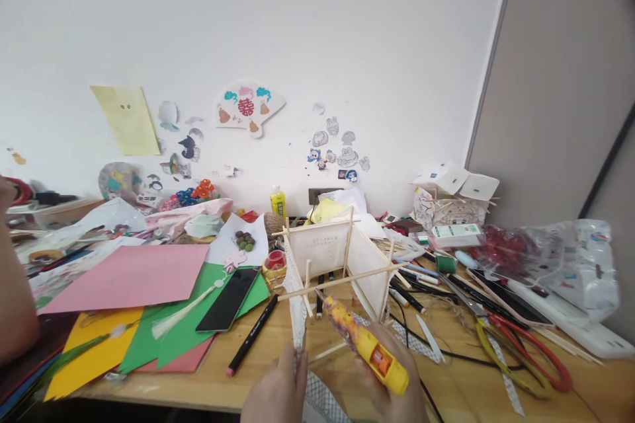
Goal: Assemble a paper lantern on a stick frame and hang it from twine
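My right hand (391, 383) grips a yellow hot glue gun (370, 350), its nozzle pointing up and left to a wooden stick on the near side of a small frame. This box-like frame (342, 281) is built of thin sticks with white panels, and the panel at the back bears faint writing. Just below its near left corner, my left hand (278, 386) pinches a narrow white patterned strip (298, 320) that runs up to the frame. A wider piece of grid-patterned material (320, 400) lies under my hands, partly hidden.
Coloured paper (133, 274), a black phone (228, 301) and a marker (253, 334) lie left. Scissors (520, 350), a green thread spool (445, 264) and a cable (461, 351) crowd the right. Another person's arm (17, 291) shows at the left edge. A wall stands behind.
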`<state>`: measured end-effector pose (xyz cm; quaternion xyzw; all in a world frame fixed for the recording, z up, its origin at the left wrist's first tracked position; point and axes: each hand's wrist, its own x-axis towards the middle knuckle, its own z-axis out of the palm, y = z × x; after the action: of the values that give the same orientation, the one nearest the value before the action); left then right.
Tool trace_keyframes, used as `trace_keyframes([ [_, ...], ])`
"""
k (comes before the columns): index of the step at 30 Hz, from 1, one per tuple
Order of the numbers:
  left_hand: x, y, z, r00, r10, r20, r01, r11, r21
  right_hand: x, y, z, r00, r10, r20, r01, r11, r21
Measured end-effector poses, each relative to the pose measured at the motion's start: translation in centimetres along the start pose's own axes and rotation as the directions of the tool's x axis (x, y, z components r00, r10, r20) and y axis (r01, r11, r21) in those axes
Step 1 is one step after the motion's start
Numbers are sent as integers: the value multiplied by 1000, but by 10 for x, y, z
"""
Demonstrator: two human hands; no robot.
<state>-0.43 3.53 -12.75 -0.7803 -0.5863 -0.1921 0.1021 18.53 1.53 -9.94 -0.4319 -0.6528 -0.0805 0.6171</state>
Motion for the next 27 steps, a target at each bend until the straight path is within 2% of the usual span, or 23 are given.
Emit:
trace_keyframes([
  [3, 0, 1, 1, 1000, -6, 11, 6, 1000, 23, 2, 1, -2, 1000, -2, 7, 2, 1000, -30],
  [6, 1, 0, 3, 1000, -10, 19, 10, 1000, 12, 7, 0, -5, 998, -60, 12, 60, 997, -57],
  [9, 1, 0, 3, 999, 12, 33, -14, 998, 67, 12, -3, -8, 997, -82, 13, 83, 996, -26],
  [14, -1, -3, 6, 991, 115, 69, -129, 955, 267, 12, -5, -10, 997, -63, 44, 61, 998, 26],
  [18, 0, -4, 6, 991, 106, 86, -124, 961, 245, 9, -2, -11, 996, -50, 69, 45, 997, 65],
  [21, 2, 3, -2, 995, 31, 98, -42, 993, 114, 3, 0, -11, 997, -42, 58, 38, 997, 71],
  [23, 4, 9, -14, 989, -89, 119, 91, 996, -10, -2, 2, -9, 999, 7, 46, -10, 997, 77],
  [25, 7, 12, -30, 959, -225, 173, 240, 969, -66, -8, 5, -9, 997, 63, 45, -67, 994, 89],
  [27, 9, 7, -45, 903, -359, 238, 376, 926, -28, -14, 9, -11, 995, 87, 57, -93, 990, 104],
])
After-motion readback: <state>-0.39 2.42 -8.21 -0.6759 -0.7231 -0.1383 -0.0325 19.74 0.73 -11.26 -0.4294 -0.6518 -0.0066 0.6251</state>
